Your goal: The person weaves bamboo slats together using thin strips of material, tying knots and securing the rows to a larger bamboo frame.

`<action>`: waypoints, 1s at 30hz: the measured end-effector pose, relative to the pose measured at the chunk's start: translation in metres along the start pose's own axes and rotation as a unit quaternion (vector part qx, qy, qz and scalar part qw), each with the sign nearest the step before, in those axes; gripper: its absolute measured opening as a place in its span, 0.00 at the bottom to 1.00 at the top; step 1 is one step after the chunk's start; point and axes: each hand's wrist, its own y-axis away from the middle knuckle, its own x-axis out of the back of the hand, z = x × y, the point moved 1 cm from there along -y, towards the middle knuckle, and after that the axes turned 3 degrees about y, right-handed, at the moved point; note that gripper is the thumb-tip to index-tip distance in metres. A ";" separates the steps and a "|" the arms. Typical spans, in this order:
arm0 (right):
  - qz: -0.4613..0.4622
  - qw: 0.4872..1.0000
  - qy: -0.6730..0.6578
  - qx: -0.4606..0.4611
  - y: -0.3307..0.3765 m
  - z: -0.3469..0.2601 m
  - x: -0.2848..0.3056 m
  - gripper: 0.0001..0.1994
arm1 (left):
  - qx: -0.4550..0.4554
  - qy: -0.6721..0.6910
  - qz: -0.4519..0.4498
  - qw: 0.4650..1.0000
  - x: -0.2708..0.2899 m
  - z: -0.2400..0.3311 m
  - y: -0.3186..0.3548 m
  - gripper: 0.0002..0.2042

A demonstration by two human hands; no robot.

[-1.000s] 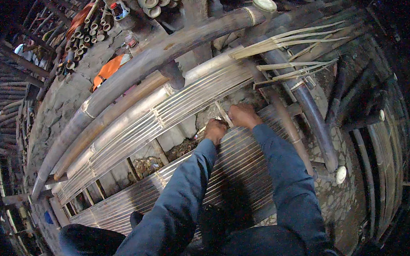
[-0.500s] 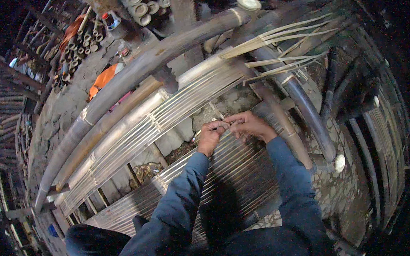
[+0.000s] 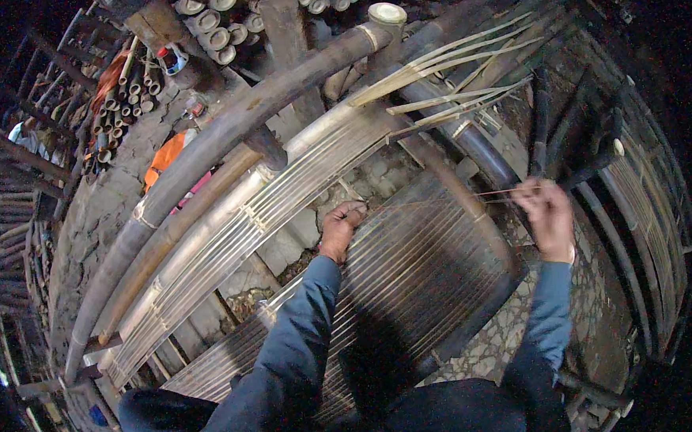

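A panel of narrow bamboo slats [image 3: 425, 270] lies across my lap. At its far edge my left hand [image 3: 340, 230] is closed in a pinch, fingertips together over a thin strand. From there a thin reddish-brown cord [image 3: 489, 194] stretches to the right over the slats. My right hand [image 3: 548, 215], slightly smeared by motion, is closed on the cord, out past the panel's right side. Exactly how the cord passes round the slats by my left fingertips is too small to make out.
Beyond the panel runs a second row of pale slats [image 3: 281, 190] tied with lashings. A thick bamboo pole [image 3: 237, 116] arches behind it. Long split strips [image 3: 471, 54] stick out at the upper right. Stacked bamboo [image 3: 129, 98] and an orange cloth [image 3: 164, 157] lie farther back.
My right hand has moved away to the right from beside my left hand, drawing the cord out between them. My left hand has stayed by the panel's far edge.
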 end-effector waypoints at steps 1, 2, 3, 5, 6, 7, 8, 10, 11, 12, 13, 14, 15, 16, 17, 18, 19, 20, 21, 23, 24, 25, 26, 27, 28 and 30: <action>0.047 0.995 -0.081 0.027 0.014 -0.027 0.038 0.07 | -0.007 0.002 -0.015 1.000 -0.010 0.002 -0.001 0.13; 0.055 0.991 -0.119 0.039 0.025 -0.057 0.057 0.07 | 0.000 0.020 -0.011 1.000 -0.010 0.001 -0.002 0.15; 0.061 0.985 -0.144 0.076 0.037 -0.085 0.085 0.06 | 0.006 0.038 -0.005 0.999 -0.009 0.000 -0.003 0.16; 0.098 0.979 -0.135 0.119 0.060 -0.132 0.126 0.05 | 0.005 0.038 0.001 0.999 -0.004 -0.002 -0.005 0.20; 0.101 0.984 -0.037 0.141 0.082 -0.176 0.168 0.09 | 0.001 0.033 -0.016 0.999 -0.016 -0.005 -0.006 0.21; 0.085 0.981 -0.115 0.131 0.098 -0.198 0.196 0.09 | -0.006 0.021 -0.019 1.000 -0.017 -0.006 -0.005 0.22; 0.207 0.963 -0.096 0.145 0.107 -0.214 0.205 0.10 | -0.032 -0.040 0.006 0.999 -0.013 -0.005 -0.003 0.24; 0.335 0.914 -0.174 0.151 0.109 -0.224 0.199 0.18 | -0.080 -0.167 0.067 0.980 -0.001 -0.005 0.005 0.26; 0.300 0.930 -0.125 0.173 0.145 -0.265 0.230 0.24 | -0.098 -0.255 0.077 0.959 -0.017 -0.007 0.005 0.29; 0.332 0.911 -0.131 0.206 0.154 -0.263 0.215 0.25 | -0.117 -0.277 0.099 0.948 -0.015 -0.004 0.010 0.29; 0.368 0.902 -0.030 0.222 0.187 -0.285 0.227 0.26 | -0.137 -0.286 0.105 0.943 -0.030 -0.001 0.015 0.30; 0.391 0.890 0.049 0.229 0.213 -0.294 0.233 0.26 | -0.158 -0.300 0.116 0.934 -0.041 0.005 0.019 0.31; 0.418 0.881 0.024 0.222 0.229 -0.302 0.237 0.22 | -0.190 -0.321 0.127 0.919 -0.048 0.010 0.025 0.31; 0.444 0.870 -0.002 0.213 0.241 -0.308 0.237 0.19 | -0.258 -0.364 0.100 0.889 -0.058 0.017 0.030 0.30; 0.454 0.858 0.106 0.215 0.260 -0.309 0.243 0.20 | -0.326 -0.403 0.073 0.852 -0.071 0.026 0.035 0.29; 0.454 0.850 0.171 0.206 0.274 -0.305 0.242 0.22 | -0.389 -0.441 0.046 0.807 -0.085 0.031 0.040 0.28; 0.453 0.837 0.234 0.197 0.286 -0.298 0.242 0.23 | -0.422 -0.435 -0.013 0.795 -0.098 0.030 0.041 0.20; 0.462 0.825 0.266 0.188 0.302 -0.297 0.255 0.23 | -0.373 -0.459 -0.055 0.804 -0.098 0.020 0.036 0.17; 0.468 0.818 0.289 0.168 0.323 -0.295 0.276 0.23 | -0.319 -0.481 -0.097 0.811 -0.092 0.001 0.028 0.15; 0.480 0.801 0.334 0.131 0.371 -0.298 0.322 0.23 | -0.256 -0.501 -0.123 0.817 -0.108 -0.014 0.021 0.12; 0.483 0.790 0.360 0.113 0.394 -0.304 0.339 0.22 | -0.240 -0.506 -0.104 0.822 -0.124 -0.020 0.029 0.11; 0.485 0.780 0.384 0.096 0.408 -0.307 0.351 0.22 | -0.225 -0.510 -0.081 0.826 -0.134 -0.024 0.033 0.11; 0.483 0.772 0.403 0.085 0.414 -0.305 0.360 0.22 | -0.227 -0.477 -0.086 0.845 -0.134 -0.024 0.034 0.12; 0.494 0.755 0.427 0.059 0.401 -0.287 0.366 0.22 | -0.226 -0.451 -0.086 0.859 -0.128 -0.022 0.035 0.13; 0.516 0.788 0.329 0.073 0.352 -0.229 0.367 0.21 | -0.223 -0.443 -0.071 0.865 -0.109 -0.014 0.033 0.14; 0.371 0.739 0.558 0.069 0.388 -0.291 0.355 0.19 | -0.294 -0.373 -0.027 0.879 -0.136 0.014 0.038 0.19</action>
